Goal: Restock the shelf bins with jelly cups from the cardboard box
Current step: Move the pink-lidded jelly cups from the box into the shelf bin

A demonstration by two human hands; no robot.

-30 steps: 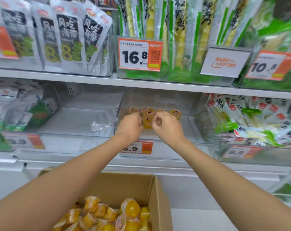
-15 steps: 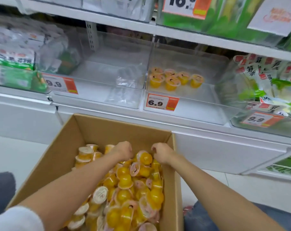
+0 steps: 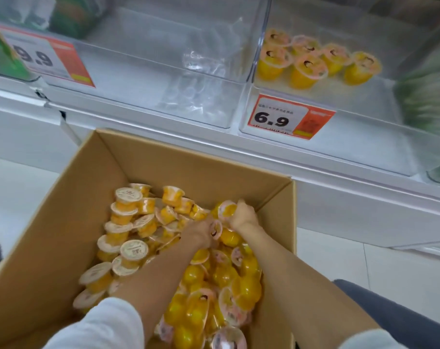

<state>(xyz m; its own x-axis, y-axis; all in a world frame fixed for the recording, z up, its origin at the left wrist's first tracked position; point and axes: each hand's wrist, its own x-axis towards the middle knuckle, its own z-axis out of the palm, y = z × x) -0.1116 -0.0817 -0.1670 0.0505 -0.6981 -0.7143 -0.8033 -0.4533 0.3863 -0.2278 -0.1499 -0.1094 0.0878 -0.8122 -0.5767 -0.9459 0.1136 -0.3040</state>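
An open cardboard box on the floor holds a heap of yellow jelly cups. Both my hands are down in the heap near its far right corner. My right hand grips one jelly cup, lifted slightly above the pile. My left hand curls its fingers round another cup among the pile. On the shelf above, a clear bin with a 6.9 price tag holds several upright jelly cups at its back.
Left of the jelly bin stands a clear bin with only crumpled clear plastic in it. A 9.9 tag marks the bin further left. Green snack packs fill the bin to the right. White floor tiles surround the box.
My hands left the shelf bin, dropped into the box, and now each has closed on a jelly cup. The view has tilted down toward the box.
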